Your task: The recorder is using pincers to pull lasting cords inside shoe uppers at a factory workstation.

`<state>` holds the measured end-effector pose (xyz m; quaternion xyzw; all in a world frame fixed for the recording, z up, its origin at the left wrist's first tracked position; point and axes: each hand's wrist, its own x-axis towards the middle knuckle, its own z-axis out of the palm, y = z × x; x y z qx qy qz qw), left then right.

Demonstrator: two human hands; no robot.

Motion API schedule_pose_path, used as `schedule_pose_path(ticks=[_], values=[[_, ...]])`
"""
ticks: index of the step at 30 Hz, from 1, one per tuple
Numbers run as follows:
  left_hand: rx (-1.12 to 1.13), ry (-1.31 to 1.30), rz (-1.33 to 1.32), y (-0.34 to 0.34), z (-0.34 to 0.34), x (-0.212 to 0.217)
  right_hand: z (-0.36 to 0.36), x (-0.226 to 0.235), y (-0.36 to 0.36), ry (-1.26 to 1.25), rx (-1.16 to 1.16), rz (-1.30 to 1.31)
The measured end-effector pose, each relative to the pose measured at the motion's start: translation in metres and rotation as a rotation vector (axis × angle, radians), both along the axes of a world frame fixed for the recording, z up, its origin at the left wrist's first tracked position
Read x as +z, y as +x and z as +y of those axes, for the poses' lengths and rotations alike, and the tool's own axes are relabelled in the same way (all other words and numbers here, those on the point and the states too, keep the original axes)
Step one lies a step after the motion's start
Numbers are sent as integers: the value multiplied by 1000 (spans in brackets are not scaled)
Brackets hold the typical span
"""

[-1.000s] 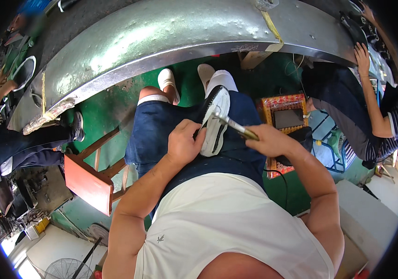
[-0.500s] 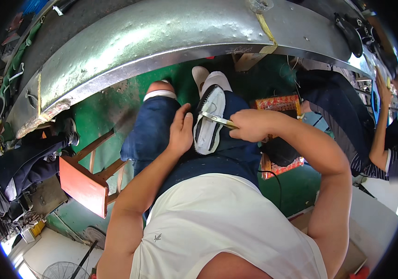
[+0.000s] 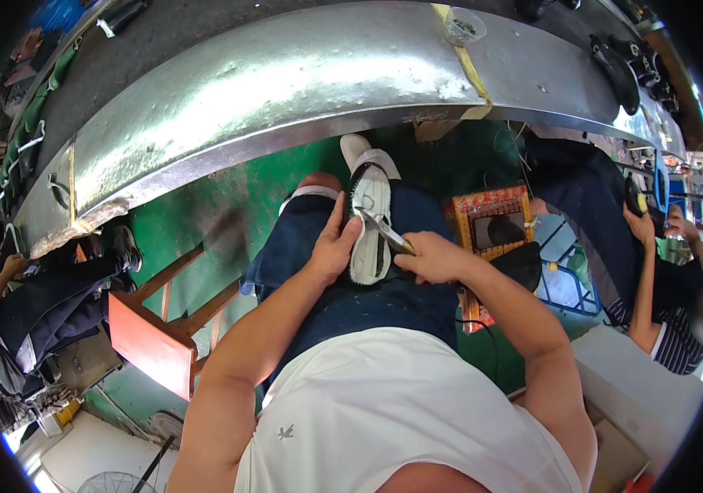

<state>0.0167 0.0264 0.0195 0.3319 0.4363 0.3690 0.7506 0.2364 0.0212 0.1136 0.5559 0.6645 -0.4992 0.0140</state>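
- Metal-topped bench [image 3: 269, 86], dented and shiny, curving across the upper part of the view; a yellow strip runs over it near its right portion
- Green floor [image 3: 204, 189], showing between the bench and the seated person
- Co-worker at the right [image 3: 569, 172], in dark trousers, one hand on things at the bench; co-worker at the left [image 3: 64, 287], also in dark trousers, partly lost at the dark rim of the view
- Dark blue trousers [image 3: 351, 316] of the seated person, below a white top [image 3: 384, 386]
- Stool [image 3: 150, 349] with a reddish seat and wooden legs, to the left of the person's lap
- Red-and-yellow seat [image 3: 491, 200], standing to the right of the lap, a black object partly covering it
- Shoe [image 3: 369, 251], lying lengthwise over the person's lap toward the right thigh, pale underside facing up; a dark, toothed edge runs along part of it
- Left hand [image 3: 334, 251], beside the shoe's left edge; fingers extended, thumb apart from them and close against the edge; right hand [image 3: 435, 257], closed around the handle of a metal tool
- Metal tool [image 3: 386, 233], slanting across the shoe, its head over the underside near the left thumb
- Clear cup [image 3: 464, 28], on the bench beside the yellow strip; contents too small to tell
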Motion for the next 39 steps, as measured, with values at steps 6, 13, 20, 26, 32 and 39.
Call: schedule_pose_path(ticks=[6, 13, 20, 26, 32, 39], values=[[-26, -9, 212, 8, 5, 5, 36, 9, 11, -370, -75, -58], [-88, 355, 538, 15, -1, 18, 16, -19, 24, -656, -409, 535], [-290, 647, 836, 17, 8, 24, -18, -56, 31, -676, -503, 616], [-360, 639, 878, 20, 11, 30, 6, -21, 52, -461, -492, 490], [-404, 718, 987, 21, 4, 32, 43, -31, 25, -311, -494, 305], [-306, 452, 919, 15, 1, 21, 1, -30, 9, 228, -111, 41]])
